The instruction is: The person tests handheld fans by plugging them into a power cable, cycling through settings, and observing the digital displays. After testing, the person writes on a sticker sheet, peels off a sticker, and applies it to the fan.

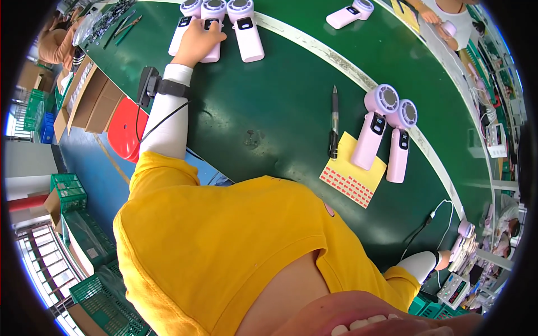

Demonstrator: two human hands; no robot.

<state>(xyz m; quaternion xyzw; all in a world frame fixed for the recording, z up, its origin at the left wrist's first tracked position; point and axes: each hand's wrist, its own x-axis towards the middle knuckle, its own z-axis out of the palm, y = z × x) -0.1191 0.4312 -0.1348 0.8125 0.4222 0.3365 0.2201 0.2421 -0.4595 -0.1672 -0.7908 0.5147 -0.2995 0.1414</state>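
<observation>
At the far left of the green table, three pale pink handheld fans lie side by side. My left hand is on the middle handheld fan, its fingers closed about the handle and partly covering the left handheld fan. The right one of the three fans lies untouched by it. My right hand reaches to the far right edge, beside a small upright fan and a heap of pale parts; its fingers are too small and hidden to make out.
Two more handheld fans lie on or beside a yellow sticker sheet with red marks, near a black pen. Another fan lies far off. A cable, a white meter box and a red stool are around.
</observation>
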